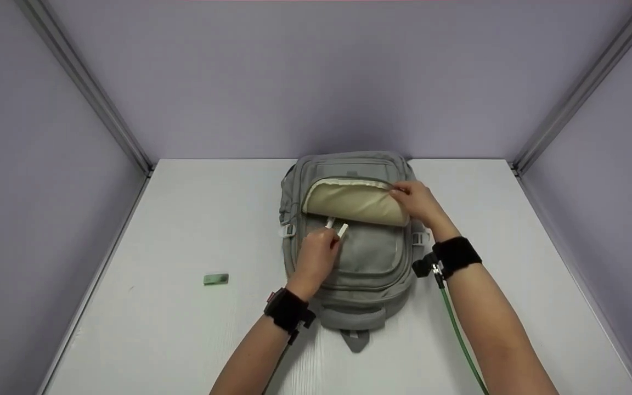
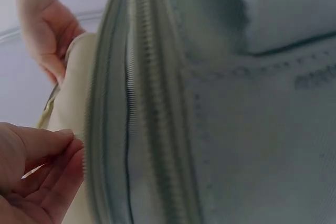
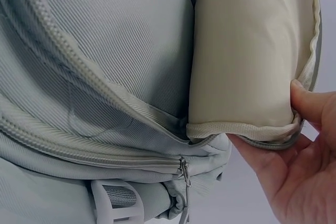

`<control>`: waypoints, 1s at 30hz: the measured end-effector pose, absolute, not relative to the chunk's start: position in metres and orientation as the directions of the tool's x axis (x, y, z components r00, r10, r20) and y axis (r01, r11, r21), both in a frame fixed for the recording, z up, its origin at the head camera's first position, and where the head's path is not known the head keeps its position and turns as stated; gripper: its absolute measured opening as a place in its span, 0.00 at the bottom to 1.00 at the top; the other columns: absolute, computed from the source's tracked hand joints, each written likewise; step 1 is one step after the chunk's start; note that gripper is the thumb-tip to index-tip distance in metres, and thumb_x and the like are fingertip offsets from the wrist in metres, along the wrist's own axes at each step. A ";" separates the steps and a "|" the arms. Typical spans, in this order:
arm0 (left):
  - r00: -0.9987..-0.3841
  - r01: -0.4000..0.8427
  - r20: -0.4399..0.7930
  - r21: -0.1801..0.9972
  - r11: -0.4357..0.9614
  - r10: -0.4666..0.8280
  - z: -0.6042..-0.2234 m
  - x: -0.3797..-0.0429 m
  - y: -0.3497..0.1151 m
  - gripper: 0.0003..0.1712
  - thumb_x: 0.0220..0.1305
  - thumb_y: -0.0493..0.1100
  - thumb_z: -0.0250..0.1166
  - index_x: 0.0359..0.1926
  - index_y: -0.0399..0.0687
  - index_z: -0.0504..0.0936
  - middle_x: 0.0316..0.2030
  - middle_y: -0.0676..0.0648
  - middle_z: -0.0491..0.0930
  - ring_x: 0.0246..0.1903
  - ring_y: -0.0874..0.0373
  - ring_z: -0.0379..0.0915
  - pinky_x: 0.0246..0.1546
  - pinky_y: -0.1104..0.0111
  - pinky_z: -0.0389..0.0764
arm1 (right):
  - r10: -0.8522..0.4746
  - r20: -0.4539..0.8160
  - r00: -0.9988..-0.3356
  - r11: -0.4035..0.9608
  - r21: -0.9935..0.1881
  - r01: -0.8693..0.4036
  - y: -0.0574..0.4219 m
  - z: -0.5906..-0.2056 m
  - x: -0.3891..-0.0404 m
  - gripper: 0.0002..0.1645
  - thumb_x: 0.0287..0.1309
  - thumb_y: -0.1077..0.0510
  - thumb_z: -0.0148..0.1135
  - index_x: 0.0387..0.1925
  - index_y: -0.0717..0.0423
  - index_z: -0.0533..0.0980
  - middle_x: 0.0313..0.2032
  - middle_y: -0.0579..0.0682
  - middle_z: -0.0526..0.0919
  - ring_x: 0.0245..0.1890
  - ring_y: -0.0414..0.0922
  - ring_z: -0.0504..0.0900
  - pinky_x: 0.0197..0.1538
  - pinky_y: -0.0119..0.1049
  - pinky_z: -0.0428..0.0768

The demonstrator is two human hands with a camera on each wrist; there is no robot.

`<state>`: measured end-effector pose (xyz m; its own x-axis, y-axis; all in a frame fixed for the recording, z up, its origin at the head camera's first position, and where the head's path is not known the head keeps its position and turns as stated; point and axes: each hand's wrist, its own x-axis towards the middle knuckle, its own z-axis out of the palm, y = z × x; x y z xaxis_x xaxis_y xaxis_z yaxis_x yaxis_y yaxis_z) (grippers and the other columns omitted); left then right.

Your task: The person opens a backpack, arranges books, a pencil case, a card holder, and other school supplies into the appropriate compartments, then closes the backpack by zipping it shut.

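A grey backpack (image 1: 360, 296) lies on the white table, its front pocket unzipped. The pocket's flap (image 1: 349, 200) is folded back, showing a cream lining. My right hand (image 1: 419, 204) pinches the flap's edge at its right corner, thumb on the lining in the right wrist view (image 3: 310, 145). Over the opened pocket, my left hand (image 1: 319, 252) grips a slim white object (image 1: 343, 230) whose two narrow ends stick out past the fingers; its kind cannot be told. In the left wrist view the left hand (image 2: 39, 174) is close to the pocket's zip edge, and the white object is mostly hidden.
A small green block (image 1: 216, 279) lies on the table (image 1: 184, 219) left of the backpack. Grey-violet panels (image 1: 338, 82) stand behind and at both sides. A green cable (image 1: 461, 334) runs from the right wrist strap. White buckles (image 1: 287, 230) sit on the backpack's sides.
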<state>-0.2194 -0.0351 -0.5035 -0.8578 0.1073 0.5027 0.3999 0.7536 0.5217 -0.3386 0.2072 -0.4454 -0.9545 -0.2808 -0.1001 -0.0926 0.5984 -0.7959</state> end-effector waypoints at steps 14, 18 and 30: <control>-0.814 0.500 0.522 0.407 0.764 0.255 -0.512 -0.220 -0.029 0.04 0.64 0.31 0.64 0.34 0.38 0.86 0.39 0.43 0.81 0.37 0.51 0.81 0.35 0.65 0.81 | -0.264 -0.132 -0.955 0.593 -0.803 -0.053 0.209 -0.444 -0.336 0.24 0.73 0.57 0.51 0.65 0.65 0.70 0.62 0.63 0.72 0.55 0.55 0.74 0.47 0.43 0.76; -0.798 0.506 0.551 0.390 0.769 0.246 -0.509 -0.214 -0.033 0.04 0.63 0.32 0.65 0.36 0.39 0.86 0.37 0.45 0.81 0.34 0.52 0.81 0.33 0.64 0.81 | -0.261 -0.118 -0.958 0.602 -0.796 -0.066 0.209 -0.444 -0.335 0.23 0.73 0.57 0.51 0.63 0.65 0.72 0.61 0.64 0.73 0.54 0.55 0.75 0.45 0.42 0.77; -0.883 0.239 0.469 0.384 0.892 0.034 -0.495 -0.193 -0.107 0.07 0.54 0.34 0.72 0.36 0.37 0.86 0.34 0.41 0.79 0.32 0.47 0.78 0.31 0.58 0.80 | -0.263 -0.080 -0.961 0.604 -0.791 -0.100 0.210 -0.444 -0.337 0.21 0.72 0.58 0.53 0.60 0.66 0.74 0.59 0.63 0.76 0.53 0.55 0.76 0.49 0.45 0.76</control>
